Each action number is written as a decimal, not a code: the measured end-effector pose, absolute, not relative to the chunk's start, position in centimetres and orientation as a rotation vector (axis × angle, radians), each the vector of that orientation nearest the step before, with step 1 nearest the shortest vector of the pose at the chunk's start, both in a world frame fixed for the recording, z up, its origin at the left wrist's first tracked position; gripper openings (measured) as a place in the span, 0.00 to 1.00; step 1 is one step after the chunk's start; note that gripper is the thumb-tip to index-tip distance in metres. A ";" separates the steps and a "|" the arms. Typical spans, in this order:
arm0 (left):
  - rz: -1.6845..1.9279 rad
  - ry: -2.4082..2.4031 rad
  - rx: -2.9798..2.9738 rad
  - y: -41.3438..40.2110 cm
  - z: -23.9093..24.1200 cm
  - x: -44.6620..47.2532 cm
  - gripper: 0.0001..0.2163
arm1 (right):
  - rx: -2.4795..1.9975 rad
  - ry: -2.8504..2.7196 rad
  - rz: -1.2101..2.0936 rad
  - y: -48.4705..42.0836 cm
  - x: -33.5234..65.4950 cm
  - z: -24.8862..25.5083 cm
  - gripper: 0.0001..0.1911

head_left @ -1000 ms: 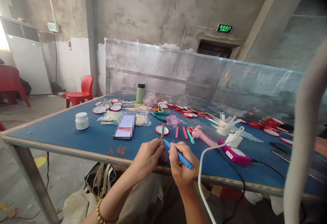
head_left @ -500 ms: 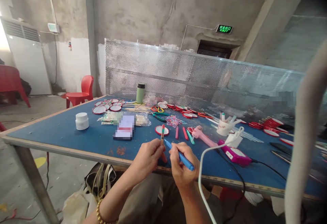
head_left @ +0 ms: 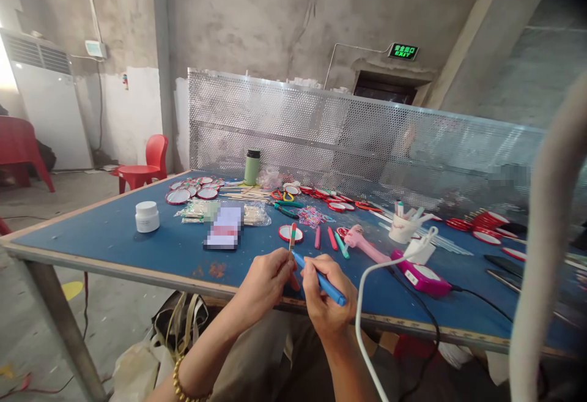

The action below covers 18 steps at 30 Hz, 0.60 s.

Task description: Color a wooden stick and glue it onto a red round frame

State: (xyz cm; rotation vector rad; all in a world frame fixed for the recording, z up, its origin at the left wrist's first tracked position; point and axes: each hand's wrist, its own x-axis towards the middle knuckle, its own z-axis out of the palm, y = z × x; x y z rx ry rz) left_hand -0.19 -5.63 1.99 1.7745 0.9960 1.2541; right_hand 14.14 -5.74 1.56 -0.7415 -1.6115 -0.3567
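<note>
My left hand (head_left: 265,281) is closed on a thin flat wooden stick (head_left: 292,237), held upright near the table's front edge. Red and green bands of colour show on its upper part. In my right hand (head_left: 332,307) is a blue marker pen (head_left: 331,290), gripped like a writing pen. Its tip meets or nearly meets the stick just above my left fingers; contact is too small to make out. Behind the stick lies a round white disc with a red rim (head_left: 283,234). A pink marker (head_left: 318,238), a red marker (head_left: 332,238) and a teal marker (head_left: 342,246) lie to its right.
A pink glue gun (head_left: 367,246) and a magenta device (head_left: 424,276) lie right, with a white cable (head_left: 362,292) beside my right arm. A phone (head_left: 224,226), white jar (head_left: 147,216) and green bottle (head_left: 252,168) stand or lie left. Perforated metal panel (head_left: 275,126) backs the table.
The blue marker's tip has shifted slightly left and down towards the stick, with my right hand following a little. My left hand and the stick look nearly still.
</note>
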 end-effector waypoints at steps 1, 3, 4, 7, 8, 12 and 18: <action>1.255 0.996 1.776 -5.6 2.0 -0.2 0.16 | -0.745 -1.613 -0.359 -5.7 14.1 1.6 0.08; 1.255 0.997 1.774 -5.7 2.0 -0.2 0.16 | -0.747 -1.614 -0.375 -5.8 14.1 1.6 0.08; 1.253 0.999 1.775 -5.7 2.0 -0.2 0.16 | -0.746 -1.613 -0.390 -5.8 14.1 1.7 0.07; 1.249 1.008 1.777 -5.7 2.0 -0.2 0.16 | -0.739 -1.605 -0.433 -5.8 13.9 1.8 0.06; 1.249 1.008 1.777 -5.8 2.0 -0.2 0.16 | -0.734 -1.607 -0.438 -5.8 13.9 1.8 0.06; 1.246 1.005 1.772 -5.8 2.1 -0.2 0.16 | -0.703 -1.623 -0.424 -5.8 14.0 1.9 0.06; 1.257 1.013 1.803 -5.8 2.1 -0.2 0.16 | -0.716 -1.627 -0.408 -5.9 13.9 1.9 0.06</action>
